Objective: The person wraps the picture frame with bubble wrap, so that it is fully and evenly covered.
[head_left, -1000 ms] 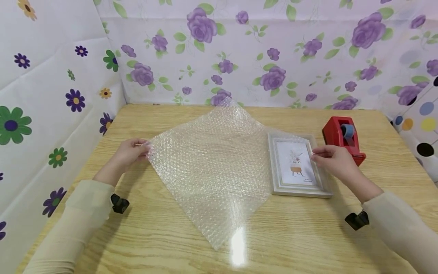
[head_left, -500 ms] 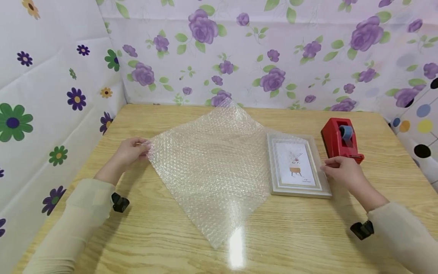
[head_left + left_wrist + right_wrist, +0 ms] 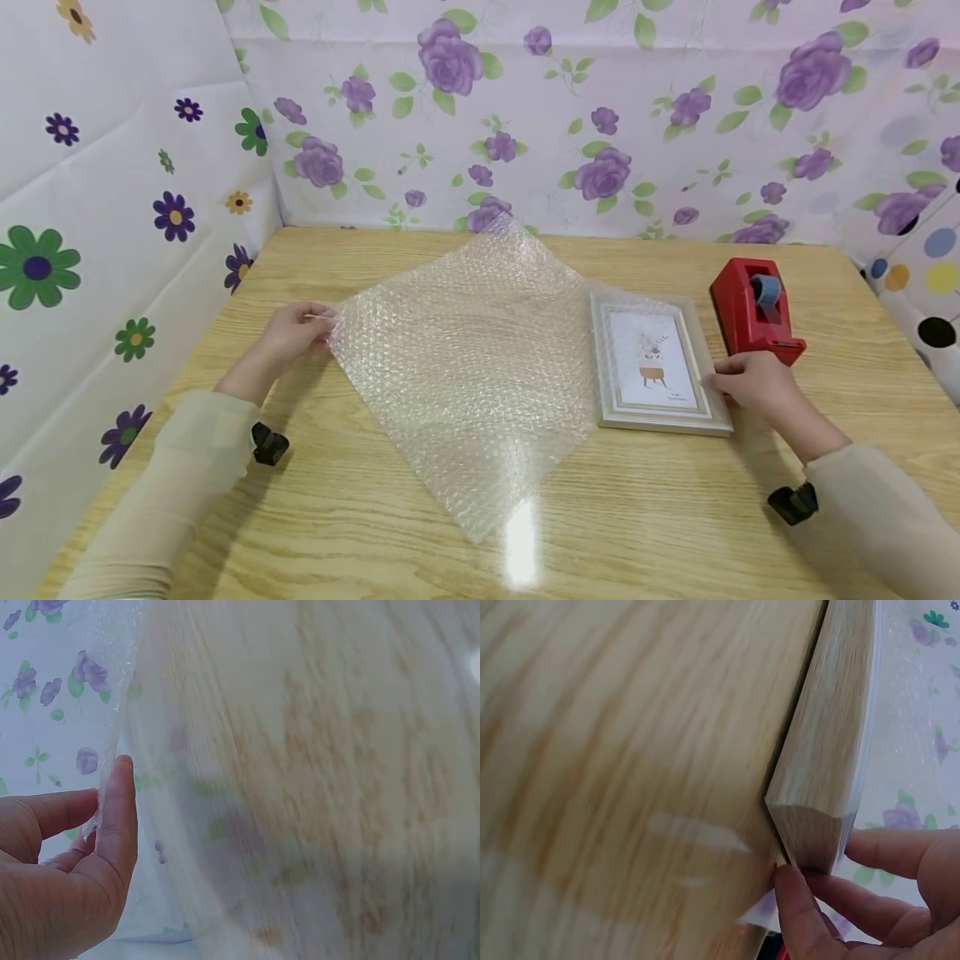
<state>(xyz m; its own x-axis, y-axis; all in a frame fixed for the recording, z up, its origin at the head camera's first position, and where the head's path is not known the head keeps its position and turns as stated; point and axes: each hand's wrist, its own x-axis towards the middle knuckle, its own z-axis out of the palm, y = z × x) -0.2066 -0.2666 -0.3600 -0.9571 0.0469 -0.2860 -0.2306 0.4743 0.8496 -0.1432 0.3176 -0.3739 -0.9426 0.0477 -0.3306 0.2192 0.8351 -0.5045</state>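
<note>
Backdrop: white floral cloth (image 3: pixel 420 125), we note, printed with purple roses behind and multicoloured flowers at left.

Bench (image 3: pixel 352 517): wood-grained, with a bright glare spot near the front.

Bubble wrap (image 3: pixel 465 367): one clear sheet, spread diamond-wise across the middle of the bench, its right side reaching the frame; we find the overlap there hard to make out.

Picture frame (image 3: pixel 654 362): rectangular, pale, face up on the bench right of centre, showing a potted plant on a white ground.

Tape dispenser (image 3: pixel 738 312): red, standing just beyond the frame's right side.

Right hand (image 3: pixel 753 379): fingers and thumb gripping the frame's right edge.

Left hand (image 3: pixel 292 333): fingers and thumb pinching the wrap's left corner.

Wrist devices (image 3: pixel 792 503): black, we count two, one per wrist.

Tape roll (image 3: pixel 766 290): blue, seated in the dispenser.
</note>
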